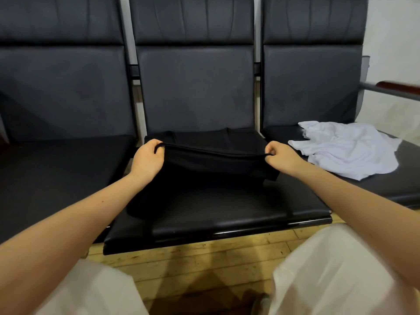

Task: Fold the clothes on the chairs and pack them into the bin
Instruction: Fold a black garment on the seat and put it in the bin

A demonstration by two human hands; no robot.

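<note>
Item: black garment [211, 164], on the middle chair seat [238, 214] of a three-seat row, partly lifted, its far portion lying flat toward the backrest. Left hand [147, 159] pinches one end of the raised edge with curled fingers; right hand [280, 159] pinches the other end likewise. The edge is held taut between the hands, likely to carry one layer over the other in a straight fold. Long axis of the held edge runs left to right, parallel to the seat front; the cloth hangs from it toward the person. Item: white garment [345, 148], crumpled and unfolded on the right chair seat [404, 187], apart from the black one. Bin: not in view
</note>
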